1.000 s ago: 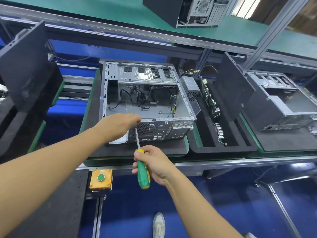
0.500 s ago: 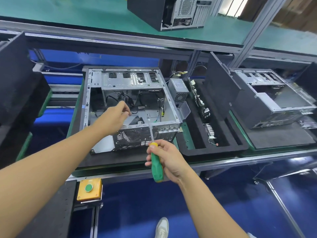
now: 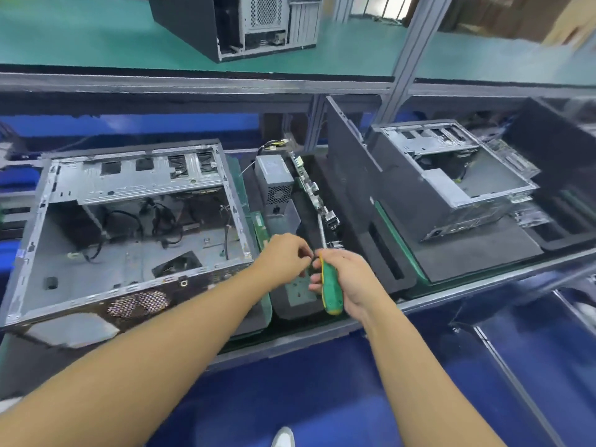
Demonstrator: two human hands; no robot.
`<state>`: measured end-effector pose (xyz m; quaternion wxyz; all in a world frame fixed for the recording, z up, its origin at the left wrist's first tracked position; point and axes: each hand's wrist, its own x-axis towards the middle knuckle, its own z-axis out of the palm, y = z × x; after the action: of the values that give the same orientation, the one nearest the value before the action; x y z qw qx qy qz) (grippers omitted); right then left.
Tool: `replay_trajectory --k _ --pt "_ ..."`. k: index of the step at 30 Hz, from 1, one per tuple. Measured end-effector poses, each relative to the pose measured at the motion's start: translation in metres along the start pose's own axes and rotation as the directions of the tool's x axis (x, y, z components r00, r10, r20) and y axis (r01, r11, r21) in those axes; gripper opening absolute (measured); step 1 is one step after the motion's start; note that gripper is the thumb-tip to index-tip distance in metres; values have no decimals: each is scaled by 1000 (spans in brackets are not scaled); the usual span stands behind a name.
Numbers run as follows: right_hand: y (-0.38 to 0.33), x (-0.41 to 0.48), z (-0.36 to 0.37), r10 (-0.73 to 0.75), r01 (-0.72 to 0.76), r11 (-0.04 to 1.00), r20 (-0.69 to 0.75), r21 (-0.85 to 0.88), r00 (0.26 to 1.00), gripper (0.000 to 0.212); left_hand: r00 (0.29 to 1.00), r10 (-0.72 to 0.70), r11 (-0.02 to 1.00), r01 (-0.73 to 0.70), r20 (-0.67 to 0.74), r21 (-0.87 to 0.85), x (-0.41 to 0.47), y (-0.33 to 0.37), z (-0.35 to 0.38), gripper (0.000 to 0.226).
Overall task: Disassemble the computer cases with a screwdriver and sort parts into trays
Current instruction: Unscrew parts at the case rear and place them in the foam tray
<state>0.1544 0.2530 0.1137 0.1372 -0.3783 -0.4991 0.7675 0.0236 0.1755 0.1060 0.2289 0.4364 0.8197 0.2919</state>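
The green and yellow screwdriver [image 3: 329, 287] is gripped in the right hand [image 3: 350, 282], with its metal shaft pointed to 12 o'clock over the black foam tray [image 3: 400, 285]. The left hand [image 3: 283, 259] is held just beside it, fingertips pinched together by the top of the handle, but it cannot be told if anything small is held there. The open computer case [image 3: 129, 233] is seen at 9 o'clock from the hands, a power supply [image 3: 274, 177] in the tray at 12 o'clock, and a second case [image 3: 451, 185] at 2 o'clock.
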Motion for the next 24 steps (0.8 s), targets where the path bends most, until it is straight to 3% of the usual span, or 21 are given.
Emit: replay_trajectory --k 3,6,10,16,19,21,23,24 --pt "-8 21 -31 30 -29 999 -95 12 995 15 975 -198 974 208 106 -95 28 6 38 17" --pt "-8 40 -56 64 -63 998 -134 12 989 19 918 -374 926 378 132 -4 49 -11 64 20" --pt "-4 60 -76 94 -96 995 -120 -11 988 20 886 -437 872 375 156 314 66 -36 78 11" --pt "-4 78 -78 110 -113 993 -87 -39 990 14 850 -496 810 378 178 449 83 -44 89 24" --pt "-12 81 -71 107 -111 992 -57 -62 993 14 829 -536 826 477 157 301 87 -40 85 34" --pt "-21 82 -62 95 -99 990 -38 -96 995 15 836 -514 853 521 193 20 91 -28 71 29" --pt "-31 83 -48 79 -79 995 -10 -62 997 14 875 -432 849 477 219 -229 92 -10 43 26" --pt "-35 83 -39 73 -72 997 11 -37 997 13 904 -376 866 421 203 -270 90 -3 25 28"
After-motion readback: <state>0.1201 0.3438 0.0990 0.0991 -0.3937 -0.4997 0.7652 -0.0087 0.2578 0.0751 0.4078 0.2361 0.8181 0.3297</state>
